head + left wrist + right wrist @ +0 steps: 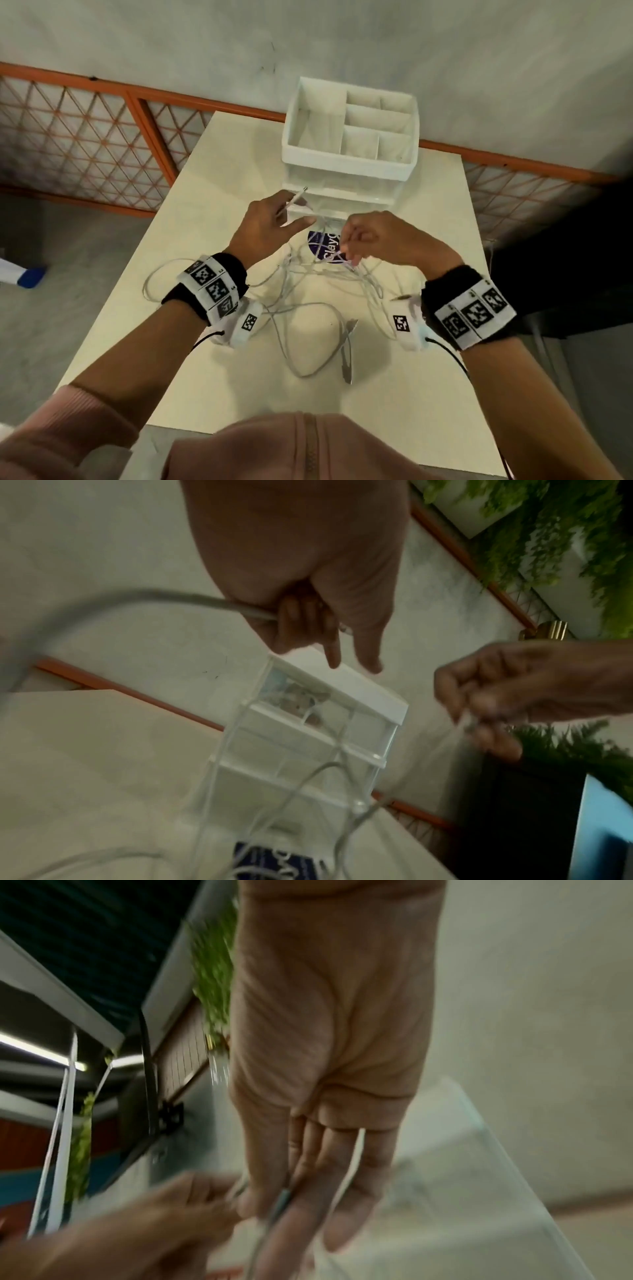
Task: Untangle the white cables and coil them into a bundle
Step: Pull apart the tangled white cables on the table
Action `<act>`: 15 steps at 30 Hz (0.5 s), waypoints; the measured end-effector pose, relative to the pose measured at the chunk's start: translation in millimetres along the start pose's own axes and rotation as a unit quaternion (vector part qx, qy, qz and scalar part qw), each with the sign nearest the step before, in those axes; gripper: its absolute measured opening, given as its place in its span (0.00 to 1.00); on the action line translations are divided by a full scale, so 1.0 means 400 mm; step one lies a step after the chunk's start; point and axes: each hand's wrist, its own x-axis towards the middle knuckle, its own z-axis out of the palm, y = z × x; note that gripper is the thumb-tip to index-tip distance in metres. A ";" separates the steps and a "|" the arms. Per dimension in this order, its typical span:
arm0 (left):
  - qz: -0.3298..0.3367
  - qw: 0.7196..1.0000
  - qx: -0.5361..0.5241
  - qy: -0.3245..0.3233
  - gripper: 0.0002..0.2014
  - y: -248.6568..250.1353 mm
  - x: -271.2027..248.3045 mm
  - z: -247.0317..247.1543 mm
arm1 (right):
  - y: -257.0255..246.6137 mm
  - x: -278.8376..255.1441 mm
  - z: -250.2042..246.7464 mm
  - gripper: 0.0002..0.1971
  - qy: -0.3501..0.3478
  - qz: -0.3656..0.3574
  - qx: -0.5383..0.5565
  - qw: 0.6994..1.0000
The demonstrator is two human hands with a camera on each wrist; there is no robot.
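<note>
A tangle of white cables [308, 284] lies loose on the middle of the cream table [411, 394], with loops reaching left and two plug ends [346, 359] near the front. My left hand [291, 212] is raised over the tangle's far side and grips one white cable [240, 608] in curled fingers; its plug tip [299, 195] sticks out past the knuckles. My right hand [346, 246] is close beside it and pinches another thin strand [282, 1202] between thumb and fingers. Both wrist views are blurred.
A white organizer [346, 161] with open compartments on top and clear drawers below stands at the table's far edge, just behind my hands. A round purple sticker [325, 246] lies under the cables. An orange mesh railing [102, 137] runs behind the table.
</note>
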 end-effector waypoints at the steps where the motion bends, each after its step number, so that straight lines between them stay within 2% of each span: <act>1: -0.005 0.999 -0.027 -0.022 0.07 0.018 0.002 -0.002 | -0.032 -0.014 -0.034 0.04 0.027 -0.016 0.034 0.999; 5: -0.038 0.975 -0.176 -0.131 0.17 0.101 0.004 -0.007 | -0.112 -0.034 -0.103 0.05 0.122 -0.088 0.079 0.986; 8: -0.012 0.965 -0.178 -0.192 0.17 0.140 0.004 0.002 | -0.133 -0.022 -0.091 0.04 0.150 -0.102 0.105 0.978; 12: 0.002 0.960 -0.202 -0.193 0.16 0.158 -0.001 0.006 | -0.121 -0.005 -0.056 0.13 0.240 -0.100 0.142 0.955; 13: 0.002 0.956 -0.226 -0.188 0.16 0.161 -0.001 0.005 | -0.114 -0.005 -0.046 0.18 0.237 -0.092 0.171 0.952; 15: 0.003 0.946 -0.273 -0.175 0.17 0.172 0.000 -0.003 | -0.101 -0.007 -0.014 0.32 0.150 -0.083 0.232 0.958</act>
